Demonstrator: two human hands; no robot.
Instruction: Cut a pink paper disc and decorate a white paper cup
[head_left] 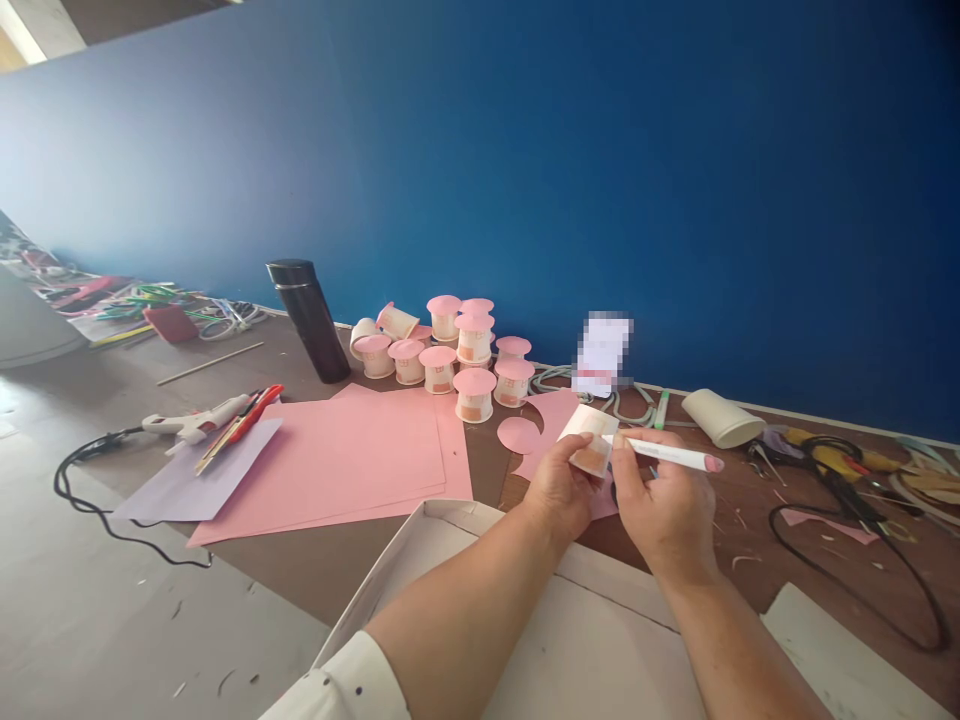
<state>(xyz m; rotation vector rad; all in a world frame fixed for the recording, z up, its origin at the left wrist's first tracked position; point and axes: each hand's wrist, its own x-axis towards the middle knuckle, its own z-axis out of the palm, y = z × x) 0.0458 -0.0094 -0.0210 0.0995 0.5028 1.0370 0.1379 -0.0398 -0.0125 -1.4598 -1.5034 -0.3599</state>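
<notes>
My left hand (564, 488) is closed around a white paper cup (589, 422) with a brownish-pink patch drawn on its side. In my right hand (671, 508) is a white marker (671, 452), its pink end pointing right and its tip at the cup's side. Just left of the cup lie a pink paper circle (519, 435) and cut pink paper. Behind them stand several small cup houses with round pink paper roofs (475, 383), some stacked and some tipped over.
Pink sheets (360, 450) and a lilac sheet (217, 475) lie left, near a utility knife (240, 425), a glue gun (199, 422) and a black bottle (307, 320). A cardboard tray (600, 640) sits under my forearms. Rightward are a white cup (721, 418) and a black cable (847, 610).
</notes>
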